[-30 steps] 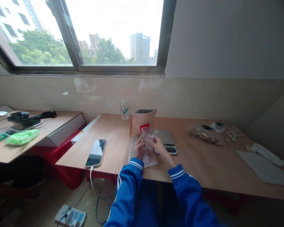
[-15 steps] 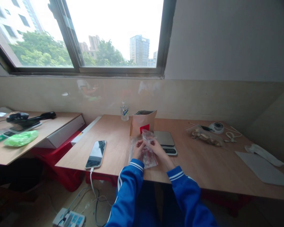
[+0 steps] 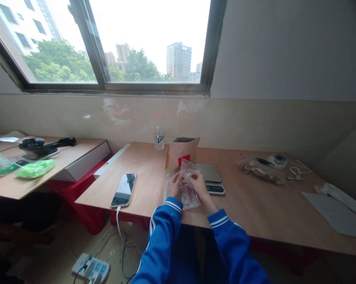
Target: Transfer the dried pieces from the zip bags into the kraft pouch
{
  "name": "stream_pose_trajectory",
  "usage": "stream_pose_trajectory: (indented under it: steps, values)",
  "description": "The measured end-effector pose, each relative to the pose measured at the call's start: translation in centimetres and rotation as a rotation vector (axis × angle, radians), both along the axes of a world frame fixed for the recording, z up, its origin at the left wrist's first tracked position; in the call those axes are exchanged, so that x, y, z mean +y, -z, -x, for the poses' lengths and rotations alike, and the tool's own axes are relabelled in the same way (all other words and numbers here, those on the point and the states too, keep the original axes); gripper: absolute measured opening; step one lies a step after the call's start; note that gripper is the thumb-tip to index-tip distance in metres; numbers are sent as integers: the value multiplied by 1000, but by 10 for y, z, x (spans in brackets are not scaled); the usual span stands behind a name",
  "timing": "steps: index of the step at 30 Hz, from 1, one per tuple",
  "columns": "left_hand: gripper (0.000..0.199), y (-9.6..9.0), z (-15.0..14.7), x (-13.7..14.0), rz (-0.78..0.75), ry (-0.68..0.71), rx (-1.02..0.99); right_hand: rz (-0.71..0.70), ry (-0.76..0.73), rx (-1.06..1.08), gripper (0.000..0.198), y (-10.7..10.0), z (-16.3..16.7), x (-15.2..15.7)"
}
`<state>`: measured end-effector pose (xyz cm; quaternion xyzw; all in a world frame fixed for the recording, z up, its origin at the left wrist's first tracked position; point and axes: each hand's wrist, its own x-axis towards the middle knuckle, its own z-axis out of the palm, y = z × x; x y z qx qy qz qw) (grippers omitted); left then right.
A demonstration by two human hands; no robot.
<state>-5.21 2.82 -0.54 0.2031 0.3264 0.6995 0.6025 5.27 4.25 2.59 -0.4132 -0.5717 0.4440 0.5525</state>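
Observation:
Between my two hands is a clear plastic zip bag point(image 3: 187, 166), pinched near its upper part. My left hand point(image 3: 175, 184) grips its left side with closed fingers, and my right hand point(image 3: 198, 184) pinches its right side. More clear zip bags point(image 3: 190, 200) with red strips lie flat on the table under my hands. Right behind stands an open brown paper pouch point(image 3: 180, 150) with a red label. A small kitchen scale point(image 3: 210, 173) with a bare metal plate sits just right of the pouch, partly hidden by my right hand.
A phone point(image 3: 124, 190) on a charging cable lies left, and a small clear bottle point(image 3: 159, 139) stands at the back. To the right are a bag of dried pieces point(image 3: 263, 171), a white dome camera point(image 3: 278, 160) and a white sheet point(image 3: 334, 213). A power strip point(image 3: 91, 268) lies on the floor.
My hands have moved slightly apart on the clear bag, and its upper part has shifted. The whole view has swung a little left; the pouch and scale stay in place.

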Motion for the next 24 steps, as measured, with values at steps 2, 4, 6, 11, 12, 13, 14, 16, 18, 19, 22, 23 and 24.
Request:
stream_pose_trajectory:
  steps: [2,4,6,11,12,13,14,16,18,19,22,23,24]
  values:
    - [37,2,1,2,22,-14,-26,-25,44,-40,35,0,3,1]
    - [35,3,1,3,37,-25,-41,-41,76,-95,33,-1,4,0]
    - [32,4,2,3,41,-40,-45,-54,79,-125,31,-5,5,-2]
    - [24,-1,2,2,44,-98,-77,-113,33,-119,24,-16,0,-8]
    - [24,-2,2,1,47,-97,-83,-114,29,-101,26,-18,-1,-8]
    - [23,-3,2,1,50,-93,-84,-110,31,-75,28,-18,-3,-8]
    - [23,-4,2,0,54,-88,-82,-100,35,-46,31,-18,-4,-7]
    - [22,-5,2,-1,63,-79,-69,-81,47,3,35,-18,-7,-5]
    - [21,-5,2,-1,74,-80,-62,-75,60,33,36,-17,-11,-4]
    - [21,-4,3,-1,81,-82,-60,-72,66,41,37,-17,-14,-3]
    - [24,-2,3,0,93,-80,-47,-75,96,62,41,-24,-25,-1]
    - [25,-2,3,0,89,-73,-41,-89,108,74,42,-30,-28,2]
    - [27,-1,3,0,79,-63,-39,-116,125,91,42,-38,-32,6]
